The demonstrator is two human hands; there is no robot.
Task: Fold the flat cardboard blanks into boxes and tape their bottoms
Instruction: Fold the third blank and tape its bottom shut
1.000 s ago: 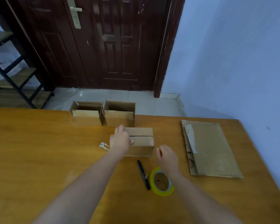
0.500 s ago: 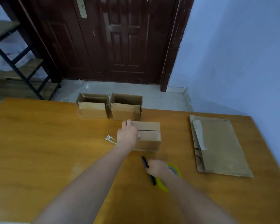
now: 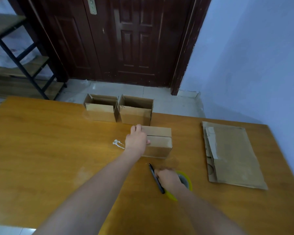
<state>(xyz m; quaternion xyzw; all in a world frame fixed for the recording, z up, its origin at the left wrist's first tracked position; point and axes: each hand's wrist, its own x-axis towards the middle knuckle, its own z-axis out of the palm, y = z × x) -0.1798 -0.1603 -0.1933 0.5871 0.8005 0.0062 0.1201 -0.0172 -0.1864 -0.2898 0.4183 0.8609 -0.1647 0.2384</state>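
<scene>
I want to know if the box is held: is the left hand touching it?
Touching. The head view shows the left hand wrapped over the left end of the closed box, fingers on top.

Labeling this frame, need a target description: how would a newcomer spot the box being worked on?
On the orange wooden table, find the two open-topped boxes at the far edge. Just in front sits the box being worked on, held by the left hand. It alone has its flaps closed on top.

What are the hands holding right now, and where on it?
Left hand grips the folded box at its left end. Right hand is on the tape roll; its grip cannot be told.
</scene>
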